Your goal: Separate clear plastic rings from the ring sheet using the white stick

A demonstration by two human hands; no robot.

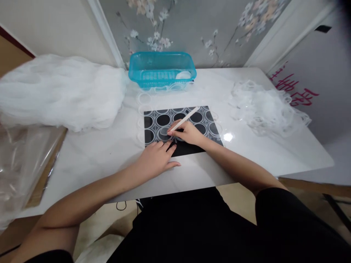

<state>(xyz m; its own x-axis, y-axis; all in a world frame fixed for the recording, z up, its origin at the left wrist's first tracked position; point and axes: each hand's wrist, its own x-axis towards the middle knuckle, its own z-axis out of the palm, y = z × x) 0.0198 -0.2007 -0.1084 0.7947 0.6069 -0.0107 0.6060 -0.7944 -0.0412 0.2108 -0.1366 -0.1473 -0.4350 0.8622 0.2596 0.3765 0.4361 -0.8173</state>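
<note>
The thin white stick (184, 119) is slanting over the black mat (189, 149), which is lying near the middle of the tabletop (90, 153), toward its front edge. The right hand (188, 132) is pinching the stick, fingers closed around its lower end (the tip is hidden by them). The left hand (156, 157) is pressing flat on the mat's front left corner, fingers spread. Clear rings (163, 119) covering the mat are hard to make out. A blue basket (161, 68) is sitting at the back edge.
</note>
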